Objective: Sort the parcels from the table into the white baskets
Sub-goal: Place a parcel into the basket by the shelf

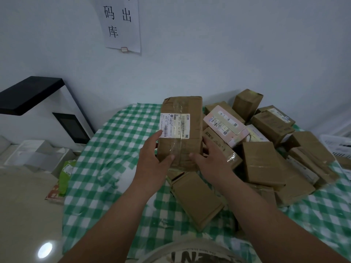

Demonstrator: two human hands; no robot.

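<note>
Above the middle of the green-checked worktop (106, 149), a person lifts one taped brown cardboard parcel (181, 130) between two hands. Its white shipping label (175, 126) faces the camera. The left hand (152, 158) grips the parcel's lower left side, thumb on the front face and fingers curled up the edge by the label. The right hand (210, 158) grips the lower right side, thumb on the front, fingers wrapped behind. Heaped on the right half of the worktop lies a pile of parcels (266, 149), roughly a dozen brown boxes; exact count unclear where they overlap. One pink box (226, 125) with labels rests among them. One flat brown parcel (197, 200) lies near the front edge. One white basket (338, 145) shows beyond the right edge. One paper notice (121, 23) hangs on the wall.
</note>
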